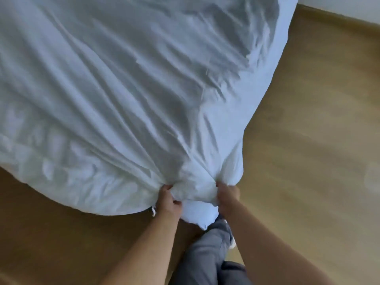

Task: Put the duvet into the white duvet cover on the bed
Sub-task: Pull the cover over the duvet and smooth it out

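The white duvet cover (127,83) spreads wide over the upper and left part of the view, wrinkled and blurred by motion. Its near corner is bunched together just in front of me. My left hand (167,200) grips the bunched fabric on the left side of that corner. My right hand (227,197) grips the same corner from the right. A puffy white lump, apparently the duvet (198,212), bulges out between my two hands and hangs below them. A short white tie (153,210) dangles at the cover's edge beside my left hand.
A wooden floor (308,130) lies to the right and below the cover. My legs in grey trousers (207,254) stand right under the held corner. A pale wall strip (349,9) runs along the top right. The bed itself is hidden under the cover.
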### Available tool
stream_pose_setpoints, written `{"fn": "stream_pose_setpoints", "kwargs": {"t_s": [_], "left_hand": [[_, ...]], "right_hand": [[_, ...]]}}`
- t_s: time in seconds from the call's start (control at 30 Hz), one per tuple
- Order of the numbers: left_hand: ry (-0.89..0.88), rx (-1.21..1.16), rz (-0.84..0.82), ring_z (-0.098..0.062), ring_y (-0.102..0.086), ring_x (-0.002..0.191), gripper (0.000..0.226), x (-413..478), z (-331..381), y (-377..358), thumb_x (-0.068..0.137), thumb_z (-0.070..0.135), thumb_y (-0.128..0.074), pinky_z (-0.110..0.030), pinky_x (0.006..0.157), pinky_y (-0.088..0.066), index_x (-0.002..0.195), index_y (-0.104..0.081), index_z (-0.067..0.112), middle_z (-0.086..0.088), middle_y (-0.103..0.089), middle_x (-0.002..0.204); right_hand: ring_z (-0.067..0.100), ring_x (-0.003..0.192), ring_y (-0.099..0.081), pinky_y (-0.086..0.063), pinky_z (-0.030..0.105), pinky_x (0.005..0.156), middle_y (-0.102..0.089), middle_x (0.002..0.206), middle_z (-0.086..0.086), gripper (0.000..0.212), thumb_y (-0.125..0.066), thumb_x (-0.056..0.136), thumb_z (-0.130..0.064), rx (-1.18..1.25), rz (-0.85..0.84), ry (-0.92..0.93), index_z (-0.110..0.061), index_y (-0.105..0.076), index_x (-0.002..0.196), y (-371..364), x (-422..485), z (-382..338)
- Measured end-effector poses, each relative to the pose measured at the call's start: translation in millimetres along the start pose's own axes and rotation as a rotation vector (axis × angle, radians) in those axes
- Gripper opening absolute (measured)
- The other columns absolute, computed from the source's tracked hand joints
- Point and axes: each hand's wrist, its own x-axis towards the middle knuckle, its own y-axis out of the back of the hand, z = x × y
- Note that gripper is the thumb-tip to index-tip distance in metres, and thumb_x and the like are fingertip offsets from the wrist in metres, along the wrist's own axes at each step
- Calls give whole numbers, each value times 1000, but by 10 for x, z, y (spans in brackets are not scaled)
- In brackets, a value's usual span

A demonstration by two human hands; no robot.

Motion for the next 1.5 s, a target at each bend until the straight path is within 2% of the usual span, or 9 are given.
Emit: {"fn": "stream_pose_setpoints", "kwargs": {"t_s": [0.23,0.43,0.53,0.67,0.8,0.9,1.17,1.33,1.5], "left_hand": [[23,8,-221,-27,-69,103,29,-234,217,429,93,15,-59,-34,90,-56,114,-73,1,-18,-71,115],[254,545,-2,-28,-62,69,15,-202,676,582,91,22,-60,-35,62,-54,88,-61,7,-13,-66,81],[-137,864,126,-30,-70,72,13,26,1311,619,86,22,-67,-39,68,-61,81,-68,9,-14,-74,85],[-445,972,272,-35,-62,107,53,622,2360,717,81,38,-76,-47,93,-56,127,-57,18,-11,-56,131],[-335,644,212,-32,-59,118,91,1245,3247,793,79,36,-82,-53,97,-54,153,-29,29,-6,-42,147],[-246,335,206,-33,-62,115,101,1662,3932,758,75,26,-89,-57,96,-54,153,-25,17,-9,-51,140],[-224,557,331,-31,-68,98,47,2368,5407,1543,90,20,-75,-42,85,-58,128,-58,-2,-18,-66,125],[128,643,161,-30,-67,92,35,2268,5544,2300,93,19,-71,-38,68,-56,125,-61,8,-14,-69,108],[86,431,-171,-27,-68,89,12,2537,6521,1948,95,17,-61,-38,77,-56,105,-65,10,-10,-75,87]], "right_hand": [[34,88,-71,-56,45,77,-73,97,16,29,-69,83,-2,336,-144,68,-2,-67,111,173,-172,236],[40,123,-51,-44,47,103,-49,136,19,66,-70,83,-14,-170,419,136,-6,-38,141,-374,-424,128],[38,120,-48,-36,45,100,-51,132,16,58,-72,80,-17,-326,739,635,-14,-52,134,-773,-724,142],[30,103,-60,-50,39,88,-65,111,6,41,-77,82,-32,-774,73,1246,-16,-67,119,-1786,-954,284],[28,125,-49,-40,43,101,-52,136,3,69,-69,85,-48,-1377,25,1079,-23,-41,143,-2799,-843,424],[28,110,-60,-42,36,94,-65,118,2,36,-59,88,-20,-1400,119,916,-22,-58,124,-3275,-707,395],[15,116,-63,-47,27,97,-65,128,-11,46,-57,88,-31,-1648,193,399,-41,-55,133,-3520,-885,871],[32,113,-58,-47,43,92,-57,126,4,69,-75,75,-38,-1442,20,954,-21,-51,138,-5136,-1253,452],[28,110,-63,-47,35,90,-65,119,4,32,-60,93,-24,-1417,-47,886,-22,-57,125,-6664,-1342,382]]}}
